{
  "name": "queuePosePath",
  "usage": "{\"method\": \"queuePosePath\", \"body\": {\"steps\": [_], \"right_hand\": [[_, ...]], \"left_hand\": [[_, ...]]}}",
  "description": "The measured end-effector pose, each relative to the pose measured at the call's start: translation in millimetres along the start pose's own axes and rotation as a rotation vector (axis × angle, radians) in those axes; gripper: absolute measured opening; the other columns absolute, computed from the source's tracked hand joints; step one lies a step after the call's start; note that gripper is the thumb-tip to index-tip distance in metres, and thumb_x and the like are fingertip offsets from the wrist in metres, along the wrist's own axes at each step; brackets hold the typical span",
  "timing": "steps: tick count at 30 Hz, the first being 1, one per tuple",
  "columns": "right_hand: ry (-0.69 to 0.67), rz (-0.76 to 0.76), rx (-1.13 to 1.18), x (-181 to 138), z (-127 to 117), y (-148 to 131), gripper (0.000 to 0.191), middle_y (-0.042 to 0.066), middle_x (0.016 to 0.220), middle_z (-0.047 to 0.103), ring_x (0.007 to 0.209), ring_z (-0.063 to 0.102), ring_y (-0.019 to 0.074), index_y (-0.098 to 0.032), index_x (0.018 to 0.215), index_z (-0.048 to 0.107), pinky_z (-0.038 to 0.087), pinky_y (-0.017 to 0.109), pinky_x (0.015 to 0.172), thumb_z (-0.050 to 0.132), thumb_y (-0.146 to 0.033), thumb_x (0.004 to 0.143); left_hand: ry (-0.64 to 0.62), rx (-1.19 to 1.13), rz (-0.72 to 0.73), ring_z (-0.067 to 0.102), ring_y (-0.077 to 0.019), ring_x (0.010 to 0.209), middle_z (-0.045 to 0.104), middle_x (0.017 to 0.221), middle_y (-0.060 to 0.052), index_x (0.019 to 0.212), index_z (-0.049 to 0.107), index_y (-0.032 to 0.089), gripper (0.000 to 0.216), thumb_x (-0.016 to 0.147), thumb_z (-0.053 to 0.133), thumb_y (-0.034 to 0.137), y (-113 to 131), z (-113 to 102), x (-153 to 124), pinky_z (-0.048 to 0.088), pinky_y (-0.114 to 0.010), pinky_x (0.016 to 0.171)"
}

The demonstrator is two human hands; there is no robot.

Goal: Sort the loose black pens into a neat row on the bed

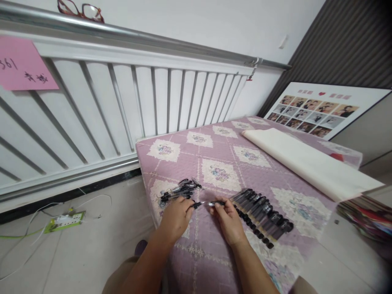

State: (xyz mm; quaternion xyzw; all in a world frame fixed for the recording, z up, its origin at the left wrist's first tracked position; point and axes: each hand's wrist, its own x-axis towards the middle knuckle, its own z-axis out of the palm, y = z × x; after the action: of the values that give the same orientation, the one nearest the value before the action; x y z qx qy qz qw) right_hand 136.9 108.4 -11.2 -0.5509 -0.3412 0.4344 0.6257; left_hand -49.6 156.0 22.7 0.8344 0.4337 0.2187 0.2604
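Over the patterned bedspread, my left hand [176, 216] pinches a black pen piece [198, 204] whose thin pointed end faces right. Across a small gap, the fingers of my right hand [228, 220] are closed on another pen piece [213, 203], dark with a pale shiny end facing left. The two pieces do not touch; whether the right one is a cap or a barrel I cannot tell. Just beyond my left hand lies a loose pile of black pen parts [183, 188]. A row of clear-barrelled pens with black ends [260, 212] lies side by side to the right of my right hand.
The bedspread [211, 153] is purple with floral patches. A folded cream sheet [303, 163] lies at the right. Behind is a white radiator [159, 98] under a metal pipe with eyeglasses [81, 11]. A photo board [315, 110] leans right; a power strip [64, 221] with cables lies on the floor.
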Motion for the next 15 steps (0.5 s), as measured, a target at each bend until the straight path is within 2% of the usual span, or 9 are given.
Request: {"method": "queuePosePath", "body": {"steps": [9, 15], "right_hand": [[0.02, -0.007, -0.058, -1.8, 2.6, -2.9, 0.033, -0.004, 0.072, 0.059, 0.064, 0.056, 0.013, -0.024, 0.101, 0.053, 0.046, 0.027, 0.066, 0.065, -0.041, 0.075], [-0.068, -0.106, -0.294, -3.4, 4.7, -2.1, 0.032, 0.0, 0.083, 0.06, 0.075, 0.056, 0.016, -0.023, 0.101, 0.055, 0.046, 0.028, 0.071, 0.062, -0.042, 0.077]], "left_hand": [[-0.066, 0.052, -0.005, 0.058, -0.017, 0.091, 0.062, 0.096, -0.002, 0.104, 0.063, 0.027, 0.024, 0.088, 0.047, 0.022, 2.9, -0.2, 0.6, 0.043, -0.027, 0.081], [-0.111, 0.08, 0.009, 0.058, -0.018, 0.091, 0.061, 0.095, -0.003, 0.099, 0.064, 0.026, 0.021, 0.087, 0.048, 0.02, 6.5, -2.0, -0.1, 0.042, -0.027, 0.079]]}}
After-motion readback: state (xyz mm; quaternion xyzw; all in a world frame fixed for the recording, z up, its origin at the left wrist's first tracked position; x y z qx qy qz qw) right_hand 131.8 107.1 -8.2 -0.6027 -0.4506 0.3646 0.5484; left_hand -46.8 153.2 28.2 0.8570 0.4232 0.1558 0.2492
